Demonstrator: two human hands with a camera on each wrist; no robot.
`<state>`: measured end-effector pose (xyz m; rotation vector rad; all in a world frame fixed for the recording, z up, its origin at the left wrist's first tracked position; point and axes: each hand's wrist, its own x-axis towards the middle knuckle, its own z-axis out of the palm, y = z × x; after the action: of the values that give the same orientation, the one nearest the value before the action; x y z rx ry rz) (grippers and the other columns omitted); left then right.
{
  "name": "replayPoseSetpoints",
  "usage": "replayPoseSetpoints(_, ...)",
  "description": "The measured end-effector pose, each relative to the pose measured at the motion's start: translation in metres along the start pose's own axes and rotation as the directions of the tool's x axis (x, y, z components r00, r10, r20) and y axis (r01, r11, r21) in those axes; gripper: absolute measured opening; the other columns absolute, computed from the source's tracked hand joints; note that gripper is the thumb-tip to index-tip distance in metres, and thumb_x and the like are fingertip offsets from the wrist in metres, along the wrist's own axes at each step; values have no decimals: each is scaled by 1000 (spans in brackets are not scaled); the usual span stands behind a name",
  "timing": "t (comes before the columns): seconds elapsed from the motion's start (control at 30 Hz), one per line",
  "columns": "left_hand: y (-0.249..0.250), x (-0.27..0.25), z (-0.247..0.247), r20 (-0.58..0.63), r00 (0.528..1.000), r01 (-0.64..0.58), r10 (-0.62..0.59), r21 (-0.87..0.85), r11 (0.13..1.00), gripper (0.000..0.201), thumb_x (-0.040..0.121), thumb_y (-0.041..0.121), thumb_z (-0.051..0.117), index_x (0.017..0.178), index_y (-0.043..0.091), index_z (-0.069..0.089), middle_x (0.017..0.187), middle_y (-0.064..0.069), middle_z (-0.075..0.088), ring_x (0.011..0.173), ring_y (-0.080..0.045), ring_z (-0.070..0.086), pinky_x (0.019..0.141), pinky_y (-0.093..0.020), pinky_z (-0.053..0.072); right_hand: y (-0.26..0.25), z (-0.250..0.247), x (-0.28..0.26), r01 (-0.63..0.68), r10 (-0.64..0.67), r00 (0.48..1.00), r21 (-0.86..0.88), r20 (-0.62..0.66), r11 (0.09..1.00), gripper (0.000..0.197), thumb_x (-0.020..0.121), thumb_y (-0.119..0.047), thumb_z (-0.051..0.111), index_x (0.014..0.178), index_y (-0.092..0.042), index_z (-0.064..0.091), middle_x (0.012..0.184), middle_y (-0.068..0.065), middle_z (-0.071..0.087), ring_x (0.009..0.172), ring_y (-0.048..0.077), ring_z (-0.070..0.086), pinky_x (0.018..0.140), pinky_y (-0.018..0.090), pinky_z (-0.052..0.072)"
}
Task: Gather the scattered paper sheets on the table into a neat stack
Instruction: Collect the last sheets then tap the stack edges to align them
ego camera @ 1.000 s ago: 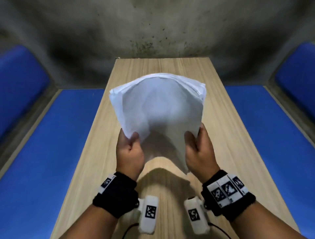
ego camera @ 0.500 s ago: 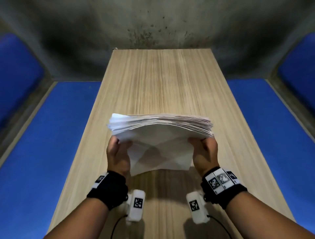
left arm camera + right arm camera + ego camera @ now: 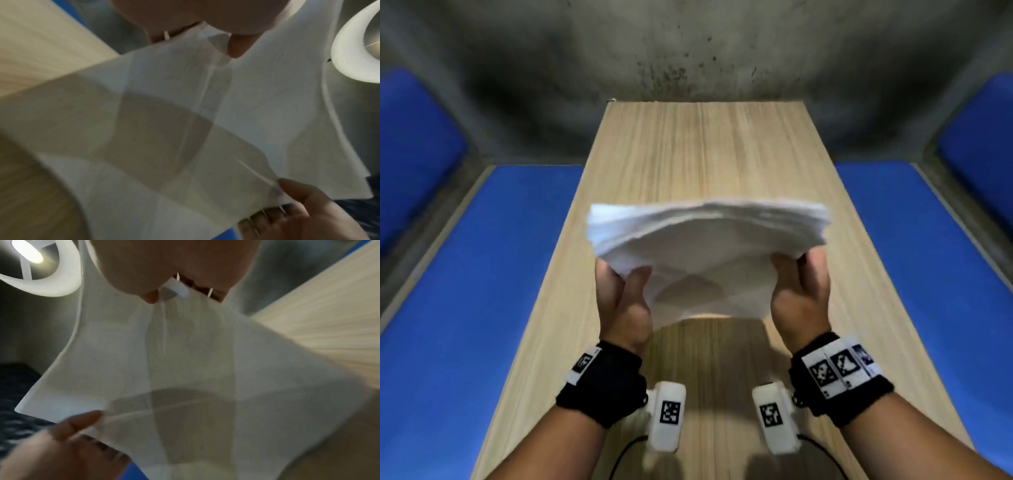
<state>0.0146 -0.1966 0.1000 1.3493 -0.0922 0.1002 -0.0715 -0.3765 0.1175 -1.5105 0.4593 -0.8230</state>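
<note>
A thick bundle of white paper sheets [image 3: 705, 246] hangs above the wooden table [image 3: 688, 154], its top edges uneven and its lower edge just over the tabletop. My left hand [image 3: 625, 291] grips the bundle's left side, thumb on the near face. My right hand [image 3: 799, 287] grips the right side in the same way. In the left wrist view the paper sheets [image 3: 205, 121] fill the picture, with my left hand [image 3: 222, 26] at the top and my right hand [image 3: 304, 214] at the bottom right. The right wrist view shows the sheets [image 3: 195, 369] between my right hand [image 3: 174, 267] and my left hand [image 3: 68, 443].
The table is long and narrow and runs away from me to a grey concrete wall [image 3: 688, 51]. Blue floor mats [image 3: 465, 291] lie on both sides of it. A round ceiling lamp [image 3: 35, 267] shows in the wrist views.
The bundle dropped from an upright, raised position toward the table half a second ago. It has risen a little since and tilted back up. Both hands kept their grip.
</note>
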Motion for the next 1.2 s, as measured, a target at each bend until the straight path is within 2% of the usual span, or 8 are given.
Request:
replayPoseSetpoints(0.17, -37, -12, 2, -83, 991, 118, -107, 143, 983, 15, 92, 13, 54, 100, 24, 60, 90, 18, 63, 76, 22, 55, 72, -5, 42, 60, 0, -14, -119, 118, 993, -164, -13, 979, 26, 90, -30, 48, 111, -19, 60, 96, -8, 64, 84, -14, 56, 73, 14, 45)
replayPoseSetpoints(0.3, -2, 1, 26, -138, 990, 30, -31, -8, 1000, 27, 91, 7, 50, 115, 11, 60, 97, 0, 65, 86, -1, 62, 79, -26, 49, 27, 18, 9, 31, -47, 992, -140, -115, 990, 17, 101, -10, 44, 100, 0, 58, 81, -10, 57, 72, -16, 52, 64, 12, 40)
replayPoseSetpoints(0.43, 38, 21, 27, -85, 985, -153, 148, -55, 987, 31, 88, -13, 40, 117, -18, 49, 76, 13, 63, 77, 4, 60, 72, -12, 46, -21, 16, 34, 234, -232, 971, 15, -53, 972, 20, 91, 9, 38, 88, -4, 52, 76, -10, 50, 73, -3, 48, 68, 14, 39)
replayPoseSetpoints(0.57, -12, -1, 11, -129, 988, -51, 86, 249, 967, 22, 92, -12, 46, 105, 3, 57, 82, 21, 58, 80, 13, 53, 81, -15, 44, 28, 6, 7, -14, 12, 999, -54, -50, 998, 21, 92, -7, 42, 107, -3, 57, 93, -12, 62, 86, 0, 55, 78, 27, 46)
replayPoseSetpoints(0.7, -67, -33, -4, -54, 977, 210, -204, 335, 918, 35, 77, -15, 42, 98, -12, 70, 97, -23, 72, 100, -16, 62, 87, -21, 43, 87, -1, -31, -103, 98, 995, -394, -33, 913, 26, 102, -18, 39, 114, -3, 57, 102, -2, 57, 92, 7, 54, 83, 21, 39)
replayPoseSetpoints(0.87, -60, -3, 3, -21, 984, 165, -175, 466, 869, 11, 87, 9, 37, 94, 3, 44, 76, -4, 47, 70, -18, 43, 73, -30, 37, 66, 3, -3, -162, 164, 986, -422, -32, 892, 26, 97, -13, 36, 116, -2, 50, 84, 7, 52, 74, 21, 47, 70, 28, 33)
replayPoseSetpoints(1.03, -95, 7, -24, 23, 840, 357, -542, 729, 584, 39, 92, 17, 42, 128, 1, 47, 128, -17, 55, 114, -31, 54, 104, -41, 42, 92, -14, 8, -385, 602, 795, -703, 76, 598, 37, 100, -12, 36, 133, 2, 39, 124, 23, 50, 117, 30, 50, 90, 31, 35)
replayPoseSetpoints(1.2, -107, -16, -37, -55, 805, 400, -591, 787, 470, 38, 95, 12, 50, 130, -2, 53, 132, -17, 58, 117, -34, 56, 95, -32, 42, 127, -25, -12, -390, 701, 708, -778, 89, 492, 24, 96, -7, 41, 118, -2, 48, 112, 13, 50, 112, 30, 53, 83, 22, 29)
